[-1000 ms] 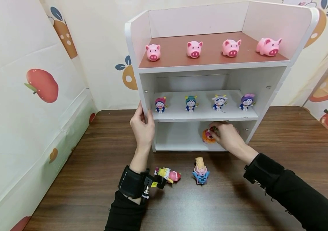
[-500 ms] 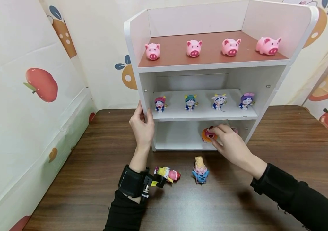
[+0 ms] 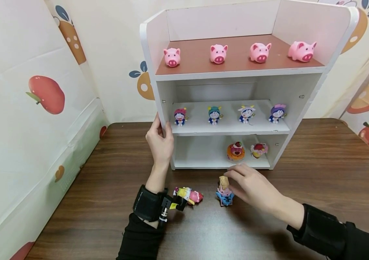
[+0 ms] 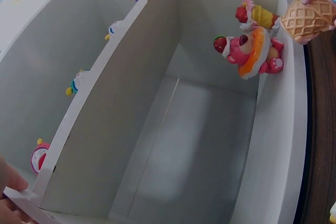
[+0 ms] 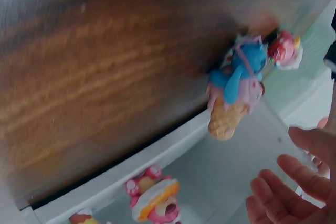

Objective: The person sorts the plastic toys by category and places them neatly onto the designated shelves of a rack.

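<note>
My left hand (image 3: 160, 146) holds the left side panel of the white shelf unit (image 3: 223, 135), thumb in front; in the left wrist view its fingertips (image 4: 14, 179) wrap the panel's edge. Over the table my right hand (image 3: 252, 187) hovers beside a blue-and-pink figurine with an ice-cream cone (image 3: 225, 198). In the right wrist view its fingers (image 5: 278, 192) are spread and relaxed, apart from that figurine. On the bottom shelf stand a pink bear figurine in an orange ring (image 3: 235, 151) and a red-pink-yellow figurine (image 3: 258, 150).
A yellow, white and pink figurine (image 3: 191, 196) lies on the wooden table (image 3: 210, 234) near my left wrist. Several small hatted figurines (image 3: 215, 115) stand on the middle shelf, several pink pigs (image 3: 218, 54) on top.
My right hand has let go of the pink bear figurine and left it on the bottom shelf. It has come out and down toward the ice-cream cone figurine. The left hand stays put.
</note>
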